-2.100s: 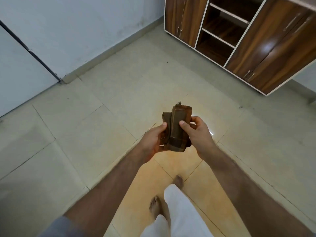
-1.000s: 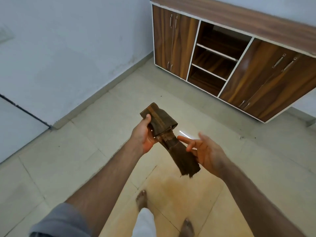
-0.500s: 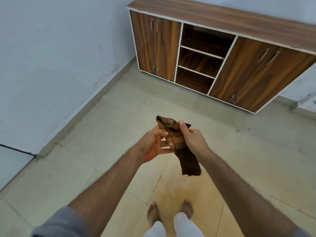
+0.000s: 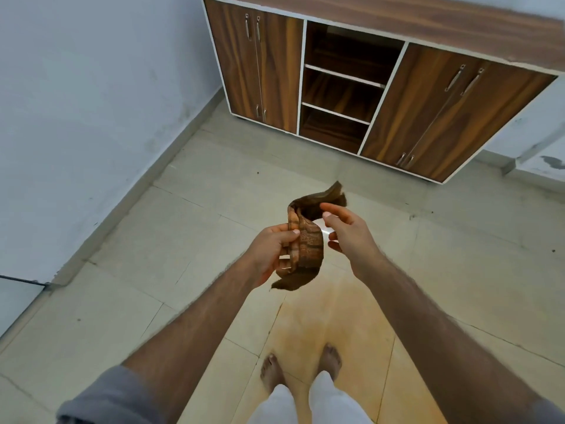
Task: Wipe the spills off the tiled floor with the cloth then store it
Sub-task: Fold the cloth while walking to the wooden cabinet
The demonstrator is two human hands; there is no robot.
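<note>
A brown patterned cloth (image 4: 307, 243) hangs folded in the air in front of me, its upper end flipped up and to the right. My left hand (image 4: 270, 252) pinches the cloth's left edge between thumb and fingers. Just right of the cloth is my right hand (image 4: 348, 234), its fingers loosely spread and holding nothing; the thumb is near the upper fold. Below lies the beige tiled floor (image 4: 171, 246), with an orange-tinted patch (image 4: 333, 316) around my bare feet.
A wooden cabinet (image 4: 428, 99) stands ahead against the wall, with closed doors on both sides and open middle shelves (image 4: 339, 90). A pale wall (image 4: 91, 102) runs along the left. Small dark specks dot the floor near the cabinet.
I have come closer to the cabinet. My right hand has let go of the cloth and opened, and the cloth's top end has flipped up to the right while my left hand keeps hold.
</note>
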